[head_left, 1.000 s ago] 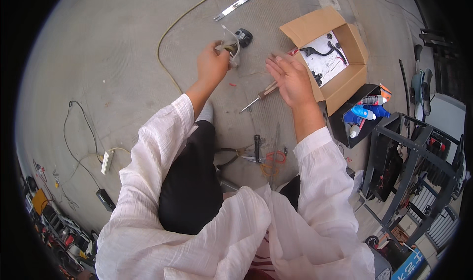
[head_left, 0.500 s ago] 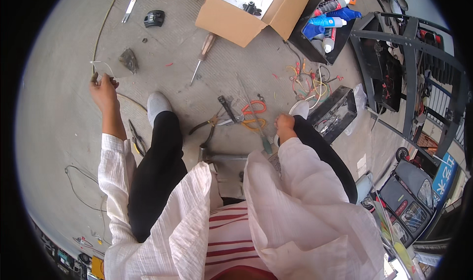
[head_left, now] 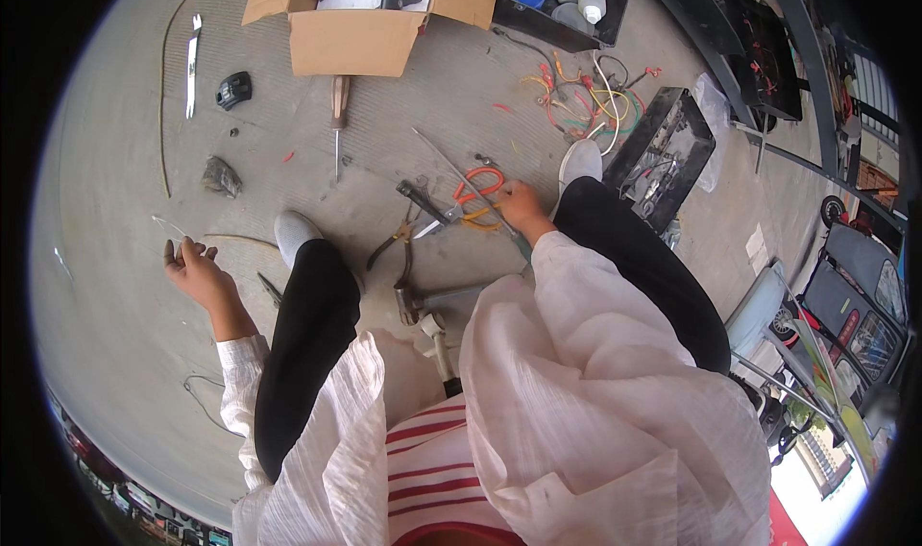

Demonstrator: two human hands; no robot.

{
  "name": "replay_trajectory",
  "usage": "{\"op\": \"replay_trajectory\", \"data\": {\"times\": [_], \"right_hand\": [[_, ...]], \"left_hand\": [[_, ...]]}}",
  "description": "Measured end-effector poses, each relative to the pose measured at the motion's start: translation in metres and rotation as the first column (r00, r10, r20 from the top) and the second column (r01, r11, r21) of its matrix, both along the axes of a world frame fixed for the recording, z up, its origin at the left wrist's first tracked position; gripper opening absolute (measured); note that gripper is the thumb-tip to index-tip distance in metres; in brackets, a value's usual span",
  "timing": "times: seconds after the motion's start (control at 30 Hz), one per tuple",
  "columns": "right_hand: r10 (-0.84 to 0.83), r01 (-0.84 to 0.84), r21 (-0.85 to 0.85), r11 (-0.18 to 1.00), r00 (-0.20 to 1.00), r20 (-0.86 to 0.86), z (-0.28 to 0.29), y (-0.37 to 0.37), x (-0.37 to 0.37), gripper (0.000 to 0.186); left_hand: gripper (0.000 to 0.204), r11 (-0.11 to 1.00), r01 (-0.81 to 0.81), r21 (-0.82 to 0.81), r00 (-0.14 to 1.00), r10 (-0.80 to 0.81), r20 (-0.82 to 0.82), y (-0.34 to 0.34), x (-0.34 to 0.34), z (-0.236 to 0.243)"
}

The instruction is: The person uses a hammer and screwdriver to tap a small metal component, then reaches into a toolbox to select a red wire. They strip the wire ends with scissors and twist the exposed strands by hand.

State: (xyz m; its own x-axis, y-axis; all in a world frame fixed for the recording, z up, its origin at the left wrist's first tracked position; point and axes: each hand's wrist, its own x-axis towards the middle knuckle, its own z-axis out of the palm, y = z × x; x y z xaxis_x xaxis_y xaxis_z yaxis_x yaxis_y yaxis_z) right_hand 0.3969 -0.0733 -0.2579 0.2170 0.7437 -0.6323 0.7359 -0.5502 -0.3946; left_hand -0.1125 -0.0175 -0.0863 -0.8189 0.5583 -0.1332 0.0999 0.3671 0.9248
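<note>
My left hand (head_left: 200, 275) is over the floor at the left, a thin white strip, probably a cable tie (head_left: 169, 224), pinched at its fingertips. My right hand (head_left: 521, 207) is low in front of my right knee, its fingers curled at the orange and yellow handles of the scissors (head_left: 477, 221). Whether it grips a handle is hidden. A long screwdriver (head_left: 437, 152) crosses the scissors and passes under that hand. To their left lie a black flashlight-like tool (head_left: 419, 201) and pliers (head_left: 407, 251). A hammer (head_left: 407, 305) rests nearer me.
An open cardboard box (head_left: 355, 47) stands ahead, with a wooden-handled screwdriver (head_left: 339, 104) before it. A black bin of bottles (head_left: 547, 25), tangled coloured wires (head_left: 586, 95) and a black tray of parts (head_left: 663, 157) are at the right. A dark plastic-wrapped lump (head_left: 221, 176) lies ahead of my left hand.
My view has shifted forward and turned. My right hand has moved left from beside my knee to the scissors handles. My left hand still has the white strip, away from the floor cable.
</note>
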Motion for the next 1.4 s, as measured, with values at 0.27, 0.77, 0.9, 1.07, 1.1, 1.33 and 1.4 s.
{"op": "replay_trajectory", "data": {"times": [0.27, 0.77, 0.9, 1.07, 1.1, 1.33, 1.4], "right_hand": [[-0.178, 0.149, 0.2, 0.968, 0.974, 0.141, 0.006, 0.046, 0.026, 0.028], [-0.288, 0.224, 0.248, 0.943, 0.92, 0.264, -0.007, 0.08, 0.059, 0.018], [-0.292, 0.25, 0.349, 0.903, 0.953, 0.074, 0.012, 0.068, 0.049, 0.014], [-0.324, 0.562, 0.483, 0.671, 0.808, -0.492, 0.068, 0.065, 0.013, 0.017], [-0.281, 0.618, 0.447, 0.647, 0.738, -0.614, 0.091, 0.068, 0.001, 0.017], [0.256, 0.473, 0.585, 0.659, 0.59, -0.766, 0.289, 0.034, -0.088, 0.016], [0.331, 0.395, 0.624, 0.674, 0.594, -0.733, 0.321, 0.019, -0.09, 0.015]], "left_hand": [[0.035, 0.989, 0.023, 0.147, 0.997, -0.032, 0.063, 0.01, 0.047, 0.08], [0.033, 0.769, 0.48, 0.423, 0.838, -0.545, 0.04, -0.03, 0.129, 0.303], [0.034, 0.698, 0.537, 0.474, 0.759, -0.645, 0.09, -0.039, 0.175, 0.318], [0.038, 0.664, 0.687, 0.297, 0.637, -0.746, 0.194, -0.006, 0.24, 0.277], [0.038, 0.661, 0.728, 0.183, 0.627, -0.75, 0.212, -0.001, 0.249, 0.27], [0.038, 0.48, 0.874, 0.076, 0.441, -0.849, 0.291, -0.011, 0.264, 0.248], [0.033, 0.436, 0.873, 0.217, 0.376, -0.887, 0.268, -0.014, 0.263, 0.249]]}}
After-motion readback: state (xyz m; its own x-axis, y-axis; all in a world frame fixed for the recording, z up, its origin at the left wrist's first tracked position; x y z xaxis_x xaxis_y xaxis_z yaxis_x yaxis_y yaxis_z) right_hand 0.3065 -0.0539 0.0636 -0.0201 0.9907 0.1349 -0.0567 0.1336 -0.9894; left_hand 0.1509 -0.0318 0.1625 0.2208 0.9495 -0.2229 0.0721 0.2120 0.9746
